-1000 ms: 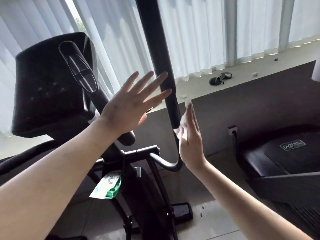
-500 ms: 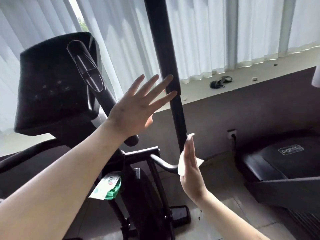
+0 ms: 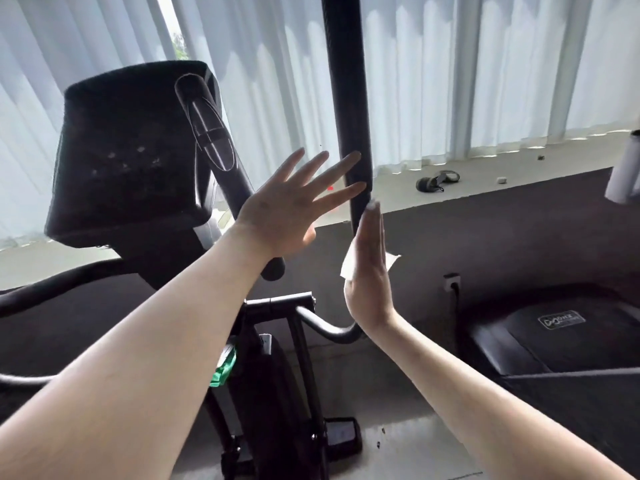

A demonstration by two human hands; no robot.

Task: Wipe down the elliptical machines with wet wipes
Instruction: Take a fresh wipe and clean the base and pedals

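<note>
In the head view, the elliptical machine point(image 3: 263, 393) filled the left and centre of the frame, its tall black handle bar point(image 3: 346, 98) running up out of the top edge. The right hand point(image 3: 370, 271) was held flat with straight fingers just right of centre, pressing a white wet wipe point(image 3: 347, 270) against the lower stretch of that bar; corners of the wipe stuck out on both sides of the palm. The left hand point(image 3: 287, 209) was spread wide at centre, holding nothing, its fingertips at the left side of the same bar, apparently steadying it. So the job seemed to be partway through, with this one bar being wiped. Whether the bar's upper part was already clean could not be told. The console point(image 3: 128, 150) at upper left showed pale specks, and the short handle point(image 3: 211, 133) beside it, the curved lower bar point(image 3: 325, 327) and the base near the floor probably still needed a pass. A green wipes pack point(image 3: 225, 370) hung low on the frame, ready for fresh sheets. Only one elliptical was in view; a treadmill point(image 3: 561, 337) stood at lower right.
</note>
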